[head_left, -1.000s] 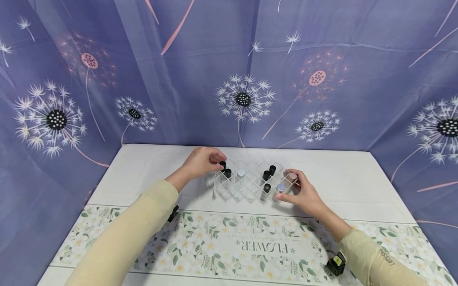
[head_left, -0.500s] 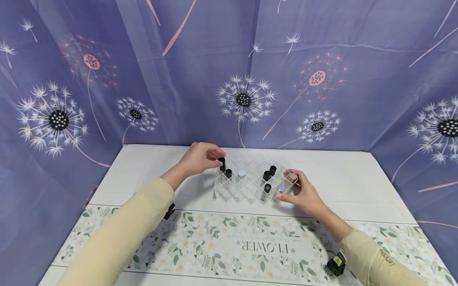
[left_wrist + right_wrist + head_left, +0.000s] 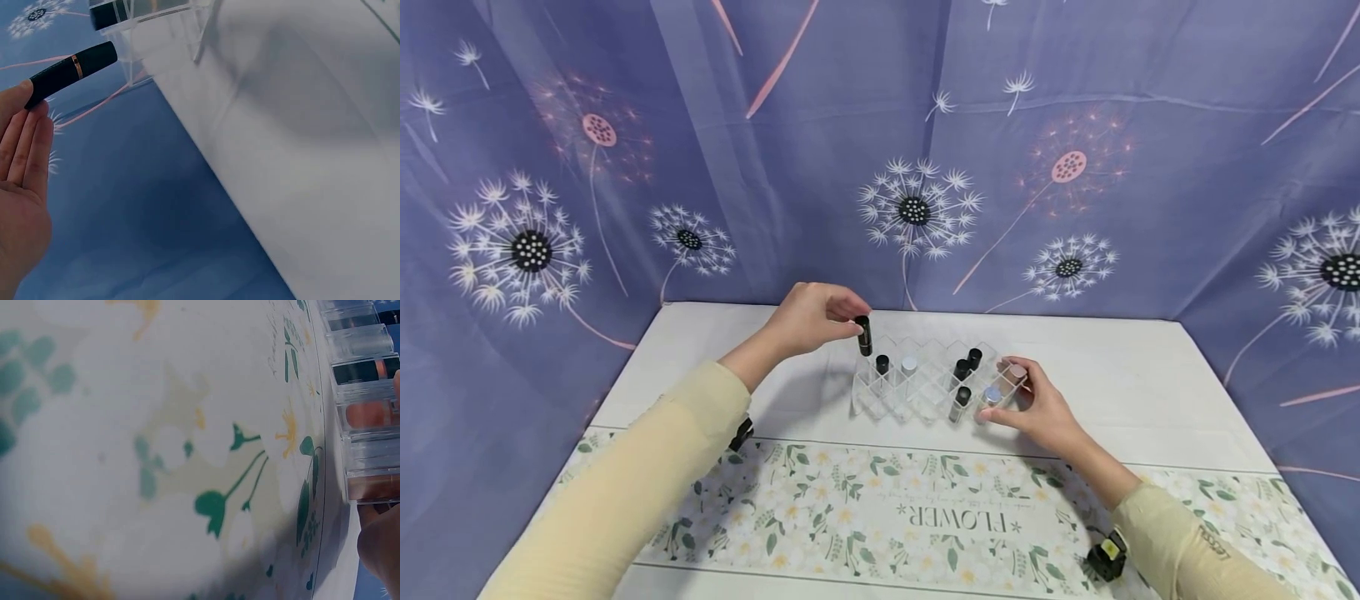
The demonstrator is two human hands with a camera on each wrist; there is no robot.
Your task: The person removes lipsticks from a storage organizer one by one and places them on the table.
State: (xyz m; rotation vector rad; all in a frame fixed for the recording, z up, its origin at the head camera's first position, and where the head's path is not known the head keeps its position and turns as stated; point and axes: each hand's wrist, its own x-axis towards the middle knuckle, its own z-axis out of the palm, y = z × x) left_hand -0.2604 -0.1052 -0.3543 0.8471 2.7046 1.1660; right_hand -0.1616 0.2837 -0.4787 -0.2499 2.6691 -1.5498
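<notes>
Currently, the left hand (image 3: 811, 318) pinches a black tube (image 3: 865, 336) by one end. Right of this grip, the right hand (image 3: 1042, 412) clasps the rack (image 3: 928, 392).

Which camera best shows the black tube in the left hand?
Left wrist: the black tube appears large, its copper-coloured band visible. Head shows it small, in the left hand; right wrist doesn't show it.
</notes>
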